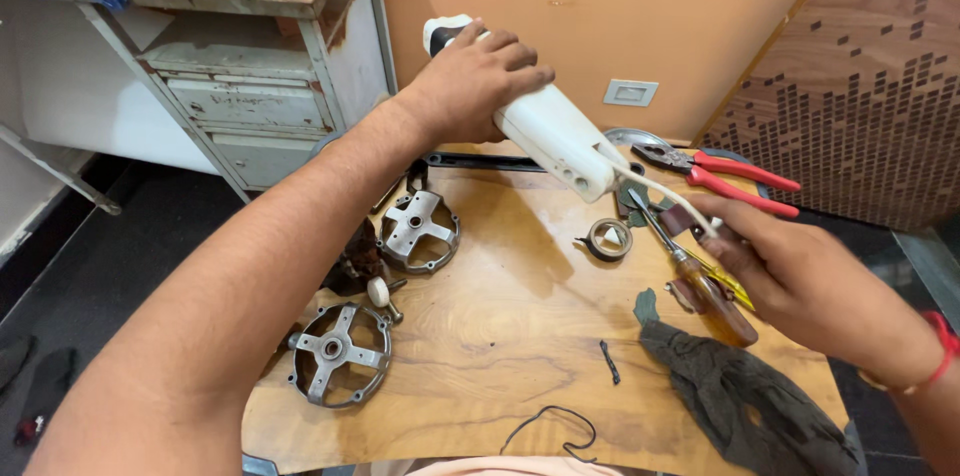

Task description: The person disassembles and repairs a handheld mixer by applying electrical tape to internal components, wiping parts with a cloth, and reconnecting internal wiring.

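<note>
Left hand (470, 86) clamped around white plastic elongated housing (545, 126); right hand (790, 271) pinching its white cord (665, 198).
Best held steady above wooden tabletop (500, 326), cord kept slack.

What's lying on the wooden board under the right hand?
Under the right hand lie a brown-handled screwdriver and something yellow, partly covered. A dark rag lies nearer. The hand hides the rest.

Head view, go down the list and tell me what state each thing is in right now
left hand: gripping white plastic appliance body, lifted off the table
right hand: pinching white cord
screwdriver: lying flat
red-handled pliers: lying, jaws shut
two metal end covers: lying separate
tape roll: flat
dark rag: crumpled
</note>
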